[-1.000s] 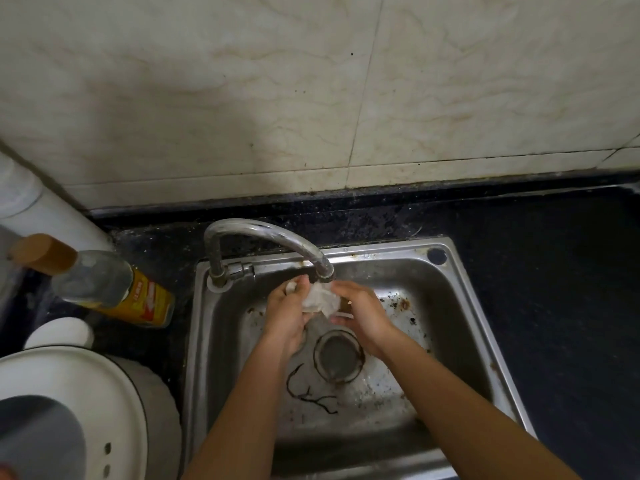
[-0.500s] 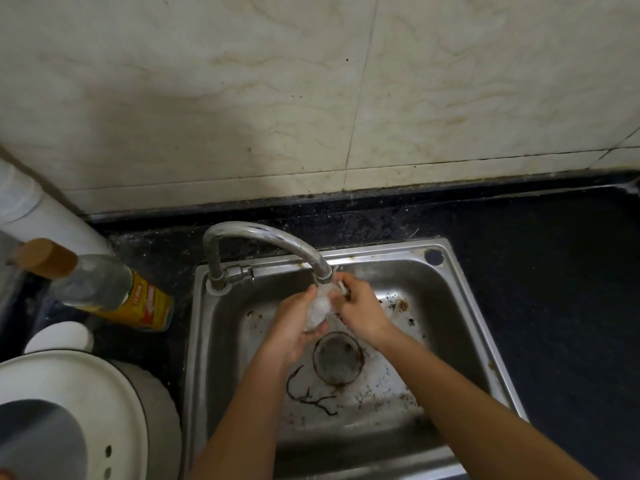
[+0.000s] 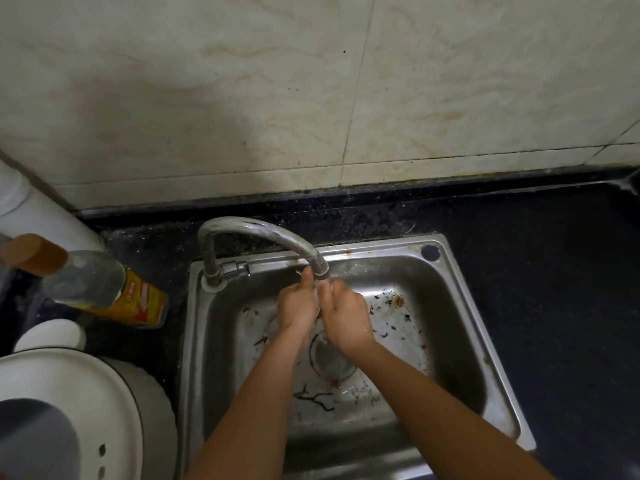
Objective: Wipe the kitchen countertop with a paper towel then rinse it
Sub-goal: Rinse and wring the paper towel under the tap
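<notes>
Both of my hands meet under the spout of the curved metal faucet [image 3: 263, 230], over the steel sink [image 3: 460, 306]. My left hand [image 3: 298, 308] and my right hand [image 3: 344, 315] close together round the wet paper towel [image 3: 317, 299]. Only a pale sliver of the towel shows between the fingers; the rest is hidden. The fingertips of both hands reach up to the spout's mouth. The dark countertop [image 3: 554, 271] lies around the sink.
A bottle with a yellow label and brown cap [image 3: 114, 292] stands left of the sink. A white round appliance [image 3: 69, 393] fills the lower left and a white pipe [image 3: 34, 213] rises behind it. The sink floor holds dark scraps around the drain [image 3: 332, 362]. The tiled wall is behind.
My hands have closed together and risen toward the spout. The white wad, plainly visible between them a second ago, is now almost fully covered.
</notes>
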Demonstrator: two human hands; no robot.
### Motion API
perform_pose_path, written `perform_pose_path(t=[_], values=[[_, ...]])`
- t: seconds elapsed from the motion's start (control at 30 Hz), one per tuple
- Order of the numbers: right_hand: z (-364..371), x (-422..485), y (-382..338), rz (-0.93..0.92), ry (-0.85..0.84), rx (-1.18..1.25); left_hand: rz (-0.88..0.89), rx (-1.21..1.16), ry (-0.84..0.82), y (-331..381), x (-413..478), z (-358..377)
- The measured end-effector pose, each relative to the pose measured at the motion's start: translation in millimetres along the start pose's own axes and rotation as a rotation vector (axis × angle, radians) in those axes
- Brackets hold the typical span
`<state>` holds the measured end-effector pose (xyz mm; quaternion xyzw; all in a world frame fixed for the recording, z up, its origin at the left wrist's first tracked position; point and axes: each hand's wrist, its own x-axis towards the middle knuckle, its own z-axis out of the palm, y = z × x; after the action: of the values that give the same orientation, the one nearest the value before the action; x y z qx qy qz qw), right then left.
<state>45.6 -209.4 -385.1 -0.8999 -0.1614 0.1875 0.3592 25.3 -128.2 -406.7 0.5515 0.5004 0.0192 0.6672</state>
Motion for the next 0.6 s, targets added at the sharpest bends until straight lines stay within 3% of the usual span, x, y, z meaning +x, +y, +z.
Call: perform_pose_path(t=[0.1, 0.2, 0.3, 0.37, 0.47, 0.53, 0.6], values=[[3, 10, -1, 0.242, 0.021, 0.196, 0.079, 0.036, 0.016, -6, 2, 2], [7, 21, 1, 0.486, -0.076, 0.299, 0.168, 0.091, 0.027, -8, 1, 1], [9, 23, 1, 0.573, -0.164, 0.501, 0.279, 0.168, 0.071, -12, 3, -5], [7, 21, 0, 0.400, -0.122, 0.408, 0.242, 0.060, 0.040, -16, 3, -10], [0, 20, 5, 0.089, -0.088, 0.319, -0.033, -0.143, -0.072, -8, -1, -20], [-4, 20, 10, -0.014, -0.108, 0.324, -0.245, -0.139, -0.234, -1, -6, -28], [-7, 18, 14, -0.087, -0.098, 0.362, -0.279, -0.081, -0.344, 2, -9, -32]])
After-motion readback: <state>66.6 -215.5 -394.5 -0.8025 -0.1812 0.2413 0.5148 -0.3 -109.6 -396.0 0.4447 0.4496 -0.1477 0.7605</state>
